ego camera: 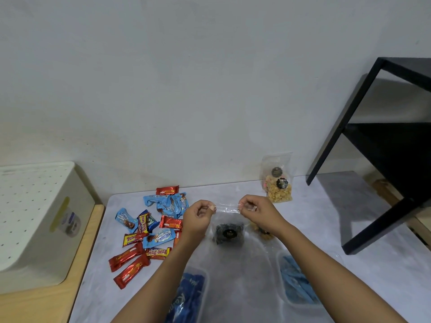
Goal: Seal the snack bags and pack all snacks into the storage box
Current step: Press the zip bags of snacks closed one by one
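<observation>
A clear snack bag with dark cookies and a round black label hangs over the table centre. My left hand pinches its top strip at the left end, and my right hand pinches the right end. Under my right wrist lies another bag of brown snacks, partly hidden. Two clear bags of yellow crackers lean upright against the wall. A heap of red and blue wrapped bars lies left of my hands. Two clear plastic boxes with blue packs stand near me, one at the left and one at the right.
A white perforated storage box sits at the far left on a wooden surface. A black metal shelf frame stands on the right part of the grey table. A white wall backs the table.
</observation>
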A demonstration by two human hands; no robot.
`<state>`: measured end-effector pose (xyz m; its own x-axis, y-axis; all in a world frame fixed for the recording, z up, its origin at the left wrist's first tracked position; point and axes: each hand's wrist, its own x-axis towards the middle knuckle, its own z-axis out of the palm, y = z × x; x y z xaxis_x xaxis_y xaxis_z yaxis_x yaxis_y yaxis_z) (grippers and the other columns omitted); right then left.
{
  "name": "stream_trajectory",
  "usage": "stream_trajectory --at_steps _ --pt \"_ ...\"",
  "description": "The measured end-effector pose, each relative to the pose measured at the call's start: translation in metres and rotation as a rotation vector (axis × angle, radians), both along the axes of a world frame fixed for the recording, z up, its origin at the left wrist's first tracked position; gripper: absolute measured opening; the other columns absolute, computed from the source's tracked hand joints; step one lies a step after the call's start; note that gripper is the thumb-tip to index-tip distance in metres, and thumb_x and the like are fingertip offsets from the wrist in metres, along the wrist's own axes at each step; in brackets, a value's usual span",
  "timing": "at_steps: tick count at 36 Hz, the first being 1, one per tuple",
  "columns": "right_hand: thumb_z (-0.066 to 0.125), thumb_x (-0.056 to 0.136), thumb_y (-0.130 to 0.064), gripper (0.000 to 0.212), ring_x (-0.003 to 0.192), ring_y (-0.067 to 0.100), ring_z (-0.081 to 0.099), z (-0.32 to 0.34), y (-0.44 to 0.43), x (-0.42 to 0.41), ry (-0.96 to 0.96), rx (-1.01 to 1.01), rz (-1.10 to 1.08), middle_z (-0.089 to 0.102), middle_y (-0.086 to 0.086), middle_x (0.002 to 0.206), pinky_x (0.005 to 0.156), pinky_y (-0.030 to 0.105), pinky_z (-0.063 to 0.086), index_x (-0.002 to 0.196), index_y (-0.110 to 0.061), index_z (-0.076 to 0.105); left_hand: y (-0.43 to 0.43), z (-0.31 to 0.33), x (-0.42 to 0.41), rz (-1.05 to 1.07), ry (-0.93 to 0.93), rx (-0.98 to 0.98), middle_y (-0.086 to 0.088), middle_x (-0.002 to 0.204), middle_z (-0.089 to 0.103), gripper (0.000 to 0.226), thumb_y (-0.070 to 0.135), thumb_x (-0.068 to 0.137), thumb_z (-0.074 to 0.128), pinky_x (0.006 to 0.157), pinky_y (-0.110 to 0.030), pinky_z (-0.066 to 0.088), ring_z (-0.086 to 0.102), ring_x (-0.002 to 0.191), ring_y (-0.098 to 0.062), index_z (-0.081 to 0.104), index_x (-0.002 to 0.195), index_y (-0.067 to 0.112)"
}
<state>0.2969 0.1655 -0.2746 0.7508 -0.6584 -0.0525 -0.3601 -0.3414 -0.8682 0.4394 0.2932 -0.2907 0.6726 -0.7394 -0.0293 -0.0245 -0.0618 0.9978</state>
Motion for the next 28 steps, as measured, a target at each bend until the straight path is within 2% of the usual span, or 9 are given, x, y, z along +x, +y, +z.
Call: stream_trajectory --at_steps 6,11,18,23,25,28 --pt "0.064 0.084 -0.02 0.007 0.07 -0.009 0.056 0.002 0.0 0.004 0.06 0.007 0.036 0.065 -0.011 0.078 0.068 0.009 0.042 0.077 -0.022 0.066 0.001 -0.002 0.003 -0.009 0.001 0.006 -0.005 0.077 0.062 0.009 -0.001 0.088 0.056 0.065 -0.013 0.049 0.057 0.074 -0.015 0.062 0.084 0.004" --pt "0.061 0.085 -0.02 0.01 0.067 0.003 0.049 0.005 0.003 0.008 0.081 -0.036 0.086 0.059 -0.007 0.072 0.066 0.021 0.041 0.075 -0.02 0.063 0.003 -0.002 0.0 -0.013 -0.01 -0.003 -0.003 0.075 0.062 0.019 -0.002 0.087 0.056 0.064 -0.013 0.048 0.057 0.072 -0.013 0.062 0.077 0.013" --pt "0.061 0.08 -0.031 0.006 0.07 0.003 0.056 0.01 0.004 0.011 0.164 -0.073 0.097 0.067 -0.009 0.08 0.07 0.026 0.048 0.075 -0.031 0.064 0.004 0.0 0.001 -0.01 -0.01 -0.005 -0.003 0.076 0.061 0.014 -0.002 0.087 0.056 0.064 -0.011 0.048 0.056 0.072 -0.012 0.062 0.08 0.008" --pt "0.054 0.074 -0.03 0.008 0.07 0.009 0.058 0.015 0.007 0.016 0.215 -0.166 0.146 0.063 -0.009 0.069 0.072 0.037 0.051 0.069 -0.029 0.061 0.004 -0.001 -0.004 -0.042 -0.026 0.003 -0.003 0.076 0.062 0.016 -0.003 0.087 0.056 0.064 -0.011 0.049 0.057 0.073 -0.012 0.062 0.079 0.011" --pt "0.053 0.073 -0.032 0.008 0.073 0.012 0.06 0.017 0.007 0.017 0.25 -0.227 0.157 0.064 -0.008 0.071 0.07 0.037 0.05 0.07 -0.03 0.06 0.004 -0.001 -0.006 -0.037 -0.017 -0.002 -0.003 0.076 0.062 0.017 -0.003 0.087 0.056 0.064 -0.01 0.049 0.058 0.072 -0.01 0.062 0.078 0.011" --pt "0.056 0.076 -0.031 0.007 0.075 0.011 0.06 0.02 0.008 0.016 0.274 -0.225 0.143 0.065 -0.011 0.075 0.068 0.03 0.048 0.074 -0.031 0.062 0.005 0.0 -0.005 -0.027 -0.014 -0.008 -0.002 0.076 0.061 0.017 -0.003 0.087 0.055 0.062 -0.008 0.048 0.06 0.067 -0.001 0.061 0.079 0.009"
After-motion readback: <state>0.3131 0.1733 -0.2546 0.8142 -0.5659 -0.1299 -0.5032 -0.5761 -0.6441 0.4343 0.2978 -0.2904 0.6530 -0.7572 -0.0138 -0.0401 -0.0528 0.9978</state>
